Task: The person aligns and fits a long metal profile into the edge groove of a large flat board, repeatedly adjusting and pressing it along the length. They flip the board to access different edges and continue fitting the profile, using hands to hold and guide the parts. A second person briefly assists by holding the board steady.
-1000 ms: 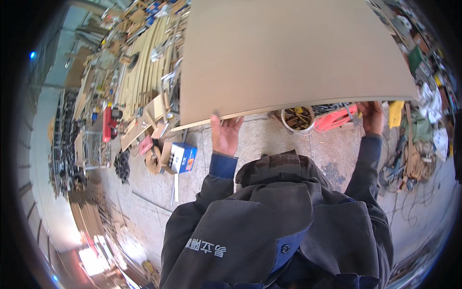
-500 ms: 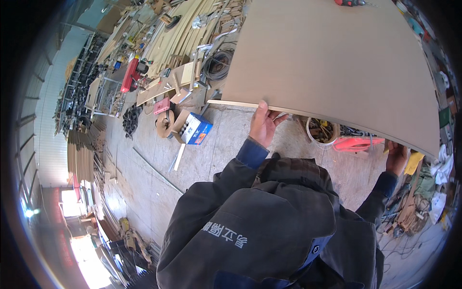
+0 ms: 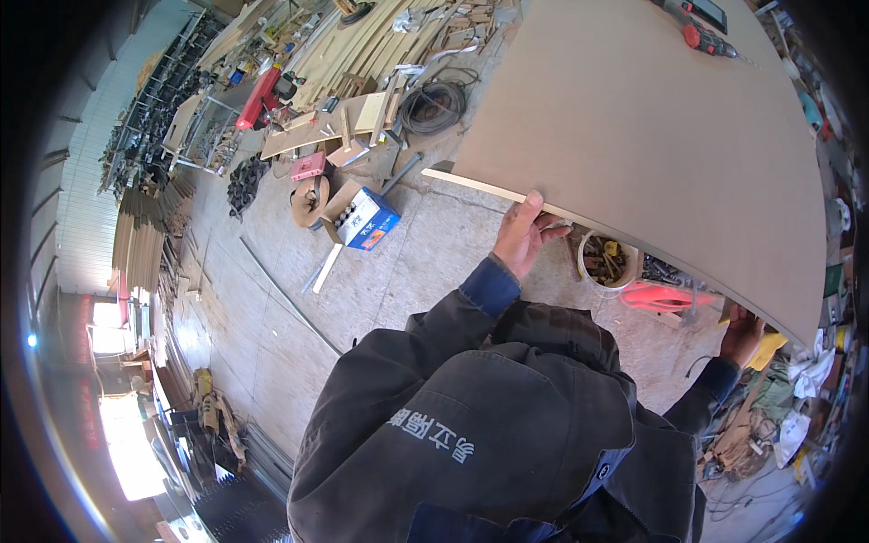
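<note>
A large brown board (image 3: 652,127) spans the upper right, its surface flat and wide. Along its near edge runs a thin, pale wooden strip (image 3: 480,185), whose left end sticks out past the board's corner. My left hand (image 3: 523,233) pinches this strip near that corner, thumb on top and fingers curled below. Farther right, my right hand (image 3: 742,337) is at the same edge with its fingers closed up against the strip; the edge partly hides its fingertips. A red and black cordless drill (image 3: 711,41) lies on the board, beside a dark flat device (image 3: 706,13).
Below the board's edge stand a white bucket (image 3: 608,282) of small hardware and a red plastic item (image 3: 665,297). On the floor to the left are a blue box (image 3: 369,220), a tape roll (image 3: 309,201) and a coiled cable (image 3: 433,109). Lumber (image 3: 353,59) lies farther back.
The view has shifted, so the board and strip appear farther right and more of the drill shows, with the device now in sight. Both hands keep their places along the edge.
</note>
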Available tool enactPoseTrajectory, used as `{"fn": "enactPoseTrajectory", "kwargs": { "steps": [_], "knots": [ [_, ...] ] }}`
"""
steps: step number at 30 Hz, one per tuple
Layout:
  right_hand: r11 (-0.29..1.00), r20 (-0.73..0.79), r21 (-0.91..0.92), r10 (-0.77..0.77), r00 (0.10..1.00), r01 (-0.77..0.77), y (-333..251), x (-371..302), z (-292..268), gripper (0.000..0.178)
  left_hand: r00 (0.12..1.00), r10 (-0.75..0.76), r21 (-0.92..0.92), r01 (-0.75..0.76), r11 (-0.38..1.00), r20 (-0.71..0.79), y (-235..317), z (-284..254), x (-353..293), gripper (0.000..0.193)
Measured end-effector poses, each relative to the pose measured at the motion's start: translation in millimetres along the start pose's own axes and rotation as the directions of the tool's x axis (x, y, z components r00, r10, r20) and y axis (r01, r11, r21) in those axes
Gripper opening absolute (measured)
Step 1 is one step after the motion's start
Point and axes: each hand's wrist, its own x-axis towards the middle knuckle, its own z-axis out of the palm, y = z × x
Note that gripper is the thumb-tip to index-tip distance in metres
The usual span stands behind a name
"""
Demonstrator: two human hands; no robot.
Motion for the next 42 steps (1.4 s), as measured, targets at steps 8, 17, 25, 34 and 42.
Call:
{"fn": "enactPoseTrajectory", "kwargs": {
  "steps": [8,17,25,34,42],
  "knots": [
    [0.996,0.032,0.077,0.044,0.999,-0.046,2,1,-8,0.039,0.999,-0.015,0.025,0.014,1.0,0.039,3,-5,0,0.053],
    [0.993,0.036,0.08,0.079,0.996,-0.082,18,-20,30,0.036,0.989,-0.06,-0.086,0.071,0.994,0.133,10,-17,0,0.042],
    [0.999,-0.272,0.025,0.047,0.961,-0.042,46,-90,33,0.044,0.942,-0.21,-0.111,0.246,0.963,0.263,20,-75,-35,0.041],
    [0.998,-0.49,0.022,-0.035,0.871,0.053,87,-161,7,0.043,0.864,-0.267,-0.139,0.355,0.925,0.427,40,-109,-40,0.063],
    [0.881,-0.54,-0.188,0.276,0.795,-0.434,132,-233,12,0.024,0.924,-0.182,-0.086,0.223,0.971,0.338,102,-108,-47,0.056]
  ]
}}
